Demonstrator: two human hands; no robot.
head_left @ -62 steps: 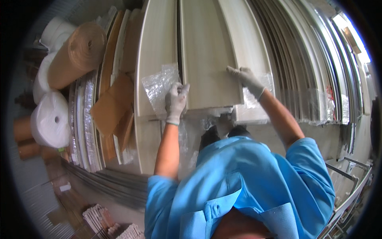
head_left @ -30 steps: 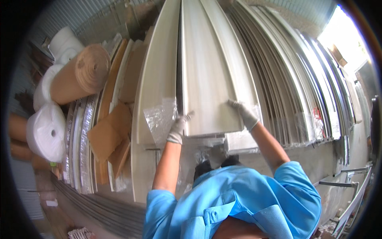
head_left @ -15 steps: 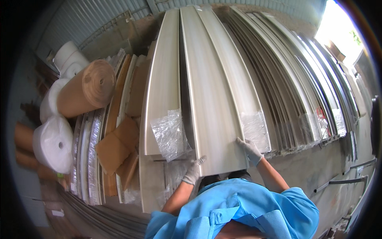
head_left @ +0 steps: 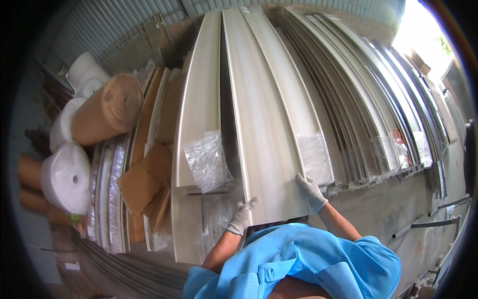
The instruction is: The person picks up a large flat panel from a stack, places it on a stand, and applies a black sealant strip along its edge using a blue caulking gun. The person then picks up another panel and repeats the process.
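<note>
A long, pale beige panel point(head_left: 266, 134) runs from just in front of my body to the far wall. My left hand point(head_left: 241, 215), in a light work glove, grips its left edge near the close end, thumb over the face. On the opposite edge my right hand point(head_left: 312, 193), gloved too, holds on with its fingers partly hidden beneath. Similar panels lie on both sides: a left panel point(head_left: 199, 104) with a sheet of clear plastic film point(head_left: 206, 160) at its end, and a right panel point(head_left: 291, 94) whose end is wrapped in film.
Rows of long profiles point(head_left: 343, 109) are stacked to the right. At left stand a brown cardboard roll point(head_left: 107, 107), white foam rolls point(head_left: 67, 178) and folded cardboard point(head_left: 144, 174). Dark rods point(head_left: 119, 271) lie on the floor at lower left; a metal bar point(head_left: 430, 224) is at far right.
The near end of the held panel has come slightly closer to my body and lower in view. Both hands keep their hold on its edges. The surroundings have shifted slightly left in view.
</note>
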